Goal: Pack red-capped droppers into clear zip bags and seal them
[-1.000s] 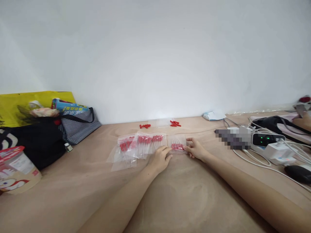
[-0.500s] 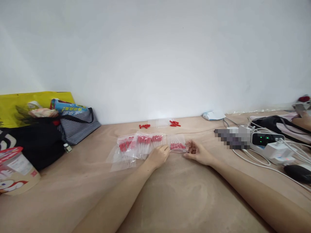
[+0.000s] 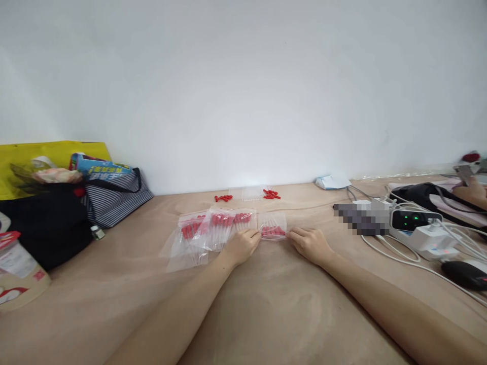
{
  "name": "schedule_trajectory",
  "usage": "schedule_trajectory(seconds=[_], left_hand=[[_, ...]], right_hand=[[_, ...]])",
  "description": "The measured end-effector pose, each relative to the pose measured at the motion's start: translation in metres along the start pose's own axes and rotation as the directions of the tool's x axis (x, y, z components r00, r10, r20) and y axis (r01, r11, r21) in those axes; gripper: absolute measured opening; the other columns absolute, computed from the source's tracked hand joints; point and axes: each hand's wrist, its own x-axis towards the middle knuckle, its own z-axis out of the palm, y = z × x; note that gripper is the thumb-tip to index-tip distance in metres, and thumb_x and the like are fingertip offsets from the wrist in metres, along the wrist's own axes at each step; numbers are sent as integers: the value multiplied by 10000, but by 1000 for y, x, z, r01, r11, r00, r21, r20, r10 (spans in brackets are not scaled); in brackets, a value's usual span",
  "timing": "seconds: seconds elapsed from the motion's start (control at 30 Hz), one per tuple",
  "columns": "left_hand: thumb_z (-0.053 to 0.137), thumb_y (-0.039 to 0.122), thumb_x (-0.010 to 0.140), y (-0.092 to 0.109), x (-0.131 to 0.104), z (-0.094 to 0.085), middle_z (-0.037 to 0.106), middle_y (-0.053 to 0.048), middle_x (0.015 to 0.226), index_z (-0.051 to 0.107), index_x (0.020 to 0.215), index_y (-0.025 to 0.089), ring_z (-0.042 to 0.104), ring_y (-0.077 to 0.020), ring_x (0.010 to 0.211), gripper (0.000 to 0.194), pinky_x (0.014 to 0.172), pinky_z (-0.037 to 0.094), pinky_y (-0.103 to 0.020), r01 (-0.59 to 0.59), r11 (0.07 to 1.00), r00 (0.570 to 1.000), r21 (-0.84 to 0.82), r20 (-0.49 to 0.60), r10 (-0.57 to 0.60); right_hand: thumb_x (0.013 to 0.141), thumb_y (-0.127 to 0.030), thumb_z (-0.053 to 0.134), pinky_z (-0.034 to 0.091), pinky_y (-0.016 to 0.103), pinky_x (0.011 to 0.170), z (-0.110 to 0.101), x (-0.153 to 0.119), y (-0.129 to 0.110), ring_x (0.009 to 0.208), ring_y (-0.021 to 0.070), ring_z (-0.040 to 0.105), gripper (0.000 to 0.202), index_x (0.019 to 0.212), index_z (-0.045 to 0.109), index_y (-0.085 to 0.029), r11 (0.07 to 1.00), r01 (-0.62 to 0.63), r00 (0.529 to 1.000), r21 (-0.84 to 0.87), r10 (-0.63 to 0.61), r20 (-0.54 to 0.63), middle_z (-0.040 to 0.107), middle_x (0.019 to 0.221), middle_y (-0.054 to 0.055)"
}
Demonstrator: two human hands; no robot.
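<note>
A small clear plastic bag with red-tipped white sticks lies on the table between my hands, its red ends toward me. My left hand pinches its left lower corner, and my right hand has its fingers closed on the right lower corner. Left of it, overlapping clear bags hold more red-tipped sticks, partly behind my left hand. Farther back lie loose red pieces, and a clear bag with thin white sticks beside more red pieces.
Bags and a cup stand at the left, near a small bottle. Cables, a power strip and a black mouse occupy the right. Another person's hand holds a phone at far right.
My right hand has turned palm-down, its fingers closing on the small bag's corner. The bag now lies flatter. The whole view has shifted slightly.
</note>
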Motion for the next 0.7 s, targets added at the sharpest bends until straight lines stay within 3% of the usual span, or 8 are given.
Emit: schedule_trajectory(seconds=[0.27,0.47,0.7], left_hand=[[312,145,864,-10,3,6,637,-111,846,604,869,125,602,-193,763,292,682,498,-325,-95,987,994,130,-43,102],[291,146,870,-13,4,4,642,-112,815,611,830,106,604,-190,722,325,636,499,-315,-180,962,978,207,-70,199],[341,160,871,-9,4,2,645,-98,864,598,875,123,605,-181,769,260,677,492,-306,-186,971,967,148,-150,208]], right_hand=[[852,-222,346,303,220,550,1,0,-2,648,120,547,278,796,617,-201,997,-68,997,36,69,-43,624,764,43],[863,-208,347,300,239,572,0,1,0,656,117,546,277,823,621,-193,998,43,998,-45,-45,-45,632,807,58],[869,-157,324,278,255,538,4,3,2,624,105,531,289,881,612,-185,971,162,984,-174,-172,-47,634,803,59]])
